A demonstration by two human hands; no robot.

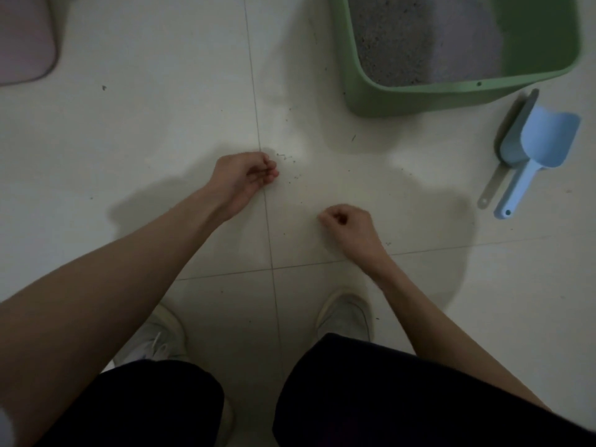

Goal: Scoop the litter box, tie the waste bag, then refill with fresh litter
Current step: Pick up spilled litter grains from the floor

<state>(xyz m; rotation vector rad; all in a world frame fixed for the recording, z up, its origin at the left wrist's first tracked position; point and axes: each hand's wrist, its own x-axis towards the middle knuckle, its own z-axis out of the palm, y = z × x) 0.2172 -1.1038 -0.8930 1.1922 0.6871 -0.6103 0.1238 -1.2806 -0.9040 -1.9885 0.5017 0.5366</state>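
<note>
Pale tiled floor (161,124), dim light, grout lines crossing below the hands. Person crouched, dark shorts and light shoes (346,314) at the bottom of the view.

Green litter box (403,98) stands at the far right part of the floor, cut off by the top edge; grey litter (419,40) inside, heaped toward its left side. Just beside the box's near right corner lie two scoops, handles pointing toward the person: a light blue scoop (545,140) overlapping a grey scoop (509,137) on its left. Neither is touched.

Left hand (245,179) low over the floor near a grout line, fingers curled inward, fingertips bunched; whether they pinch anything cannot be told. Scattered litter crumbs (285,156) lie just beyond its fingertips. Right hand (348,224) nearer the person, knuckles up, fingers curled under, nothing visible in it. Both hands are well apart from the box and scoops, which sit farther away and to the right.

Pinkish mat (22,40) at the far left corner.
</note>
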